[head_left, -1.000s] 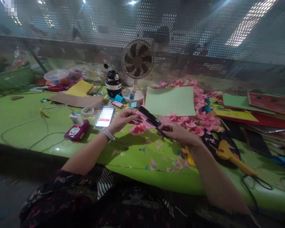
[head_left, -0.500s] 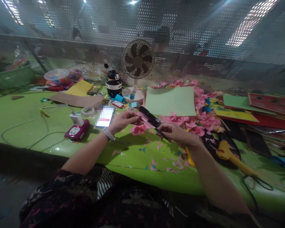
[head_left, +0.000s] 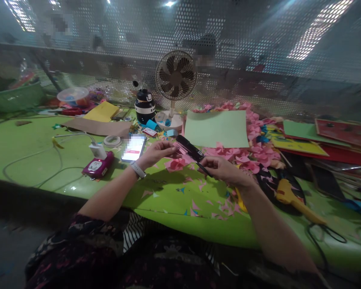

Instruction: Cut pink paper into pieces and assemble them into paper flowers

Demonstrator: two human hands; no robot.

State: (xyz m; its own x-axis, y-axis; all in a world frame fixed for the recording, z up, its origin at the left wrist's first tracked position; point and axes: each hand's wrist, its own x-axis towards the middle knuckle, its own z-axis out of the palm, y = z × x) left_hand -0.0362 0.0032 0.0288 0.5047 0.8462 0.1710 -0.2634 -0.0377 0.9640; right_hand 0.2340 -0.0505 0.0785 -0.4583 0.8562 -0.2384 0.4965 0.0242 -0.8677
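My right hand (head_left: pixel 214 166) is closed around a slim black pen-like object (head_left: pixel 204 169) near the middle of the bench. Right above it, a thicker black object (head_left: pixel 189 147) with a small white label slants toward the back. Whether the two black pieces are joined I cannot tell. To the left, my left hand (head_left: pixel 164 152) has its thumb and finger pinched, and anything between them is too small to make out. Pink paper petals (head_left: pixel 176 164) lie beneath the fingertips. A phone (head_left: pixel 134 147) with a lit screen rests beside my left wrist.
Behind my hands are a fan (head_left: pixel 176 76), a black jug (head_left: pixel 145 106) and a pale green sheet (head_left: pixel 216 128). At right lies a yellow glue gun (head_left: pixel 289 194) with its cable. At left are a tape roll (head_left: pixel 112 141) and a purple power socket (head_left: pixel 98 166). Paper scraps (head_left: pixel 195 205) litter the front.
Both hands and the black objects hold nearly the same pose. Only a very slight shift of the whole view shows.
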